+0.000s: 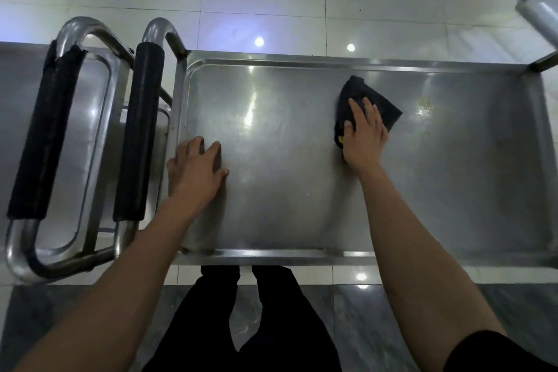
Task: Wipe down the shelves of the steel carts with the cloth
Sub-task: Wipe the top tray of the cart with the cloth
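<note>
The top shelf of a steel cart (302,199) fills the middle of the view, a shallow tray with a raised rim. A dark cloth (383,110) lies on its right half, toward the far side. My right hand (363,134) presses flat on the cloth with fingers spread and straight. My left hand (196,167) rests flat on the bare steel near the shelf's left end, fingers relaxed. A dull smudge (424,106) shows on the steel to the right of the cloth.
A second steel cart (87,118) stands at the left. Two tubular handles with black foam grips (140,130) rise between the carts. A steel post (543,9) stands at the top right. Light tiled floor lies beyond; my dark-trousered legs (250,326) stand at the near edge.
</note>
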